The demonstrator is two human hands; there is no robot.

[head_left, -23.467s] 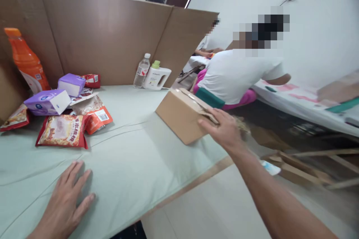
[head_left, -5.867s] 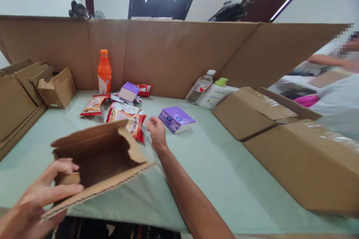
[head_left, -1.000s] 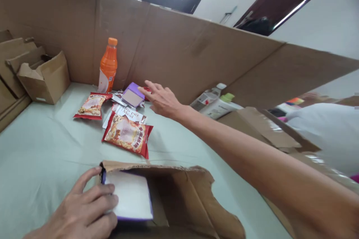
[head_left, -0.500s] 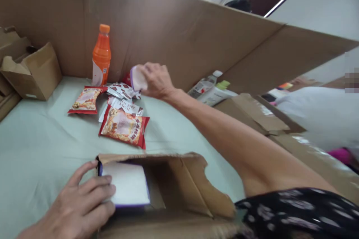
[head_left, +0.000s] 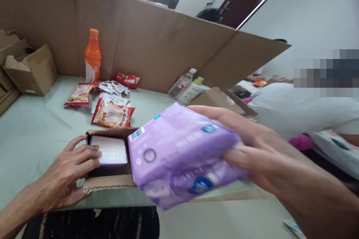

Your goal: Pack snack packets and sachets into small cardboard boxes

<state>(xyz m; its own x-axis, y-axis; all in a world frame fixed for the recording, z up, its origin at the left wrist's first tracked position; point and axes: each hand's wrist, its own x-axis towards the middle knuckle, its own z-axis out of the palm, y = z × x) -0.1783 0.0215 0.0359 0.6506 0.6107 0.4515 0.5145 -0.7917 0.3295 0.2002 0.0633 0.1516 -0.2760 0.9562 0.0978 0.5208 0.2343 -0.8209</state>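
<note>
The right hand (head_left: 265, 151), fingers clamped on a purple tissue pack (head_left: 179, 153), has brought it to the box (head_left: 112, 183); the left hand (head_left: 67, 168) grips the box, another pack (head_left: 113, 150) already inside.

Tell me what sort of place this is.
Probably a makeshift indoor workspace, though the building's use isn't clear. A cloth-covered table has a folded cardboard screen along its far side, and another person in a white shirt is off to the right.

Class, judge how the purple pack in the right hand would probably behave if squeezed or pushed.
The purple pack likely gives slightly, as its surface looks creased. Its flat, boxy shape suggests sliding rather than rolling. Its sheen hints it might feel slippery to the right hand.
</note>
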